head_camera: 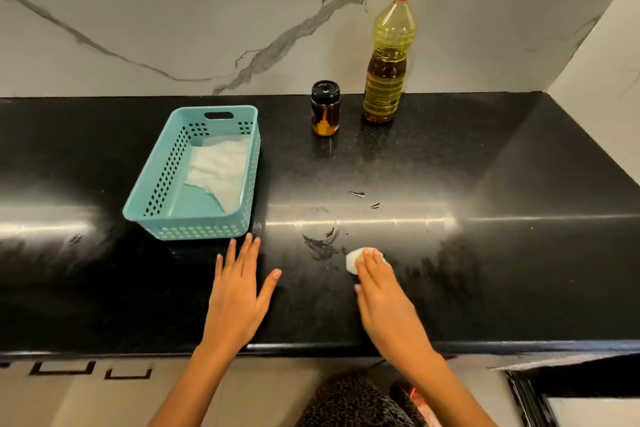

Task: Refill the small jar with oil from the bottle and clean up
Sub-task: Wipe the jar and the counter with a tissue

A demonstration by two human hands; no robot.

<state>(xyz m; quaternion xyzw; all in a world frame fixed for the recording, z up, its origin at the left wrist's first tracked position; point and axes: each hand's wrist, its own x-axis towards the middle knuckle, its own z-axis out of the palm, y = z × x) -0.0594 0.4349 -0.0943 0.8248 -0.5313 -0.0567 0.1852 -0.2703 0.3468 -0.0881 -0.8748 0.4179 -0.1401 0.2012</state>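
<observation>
Black worktop [485,166] is gleaming | right grip [384,298], fingers flat, is pressing tissue [353,260] | left grip [239,295] is resting spread | smears [320,243] are lying just ahead-left of right grip, probably needing overlapping strokes

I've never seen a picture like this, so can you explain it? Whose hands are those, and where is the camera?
There is no machine here, just a person. The camera sits on their head and looks down, so you see their own two arms. The left hand rests flat on the black counter. The right hand presses a white wipe onto the counter with straight fingers, beside oily smears. Further back stand a small jar with a black lid and a tall oil bottle with a red cap. To the left is a blue basket with white paper inside.
</observation>
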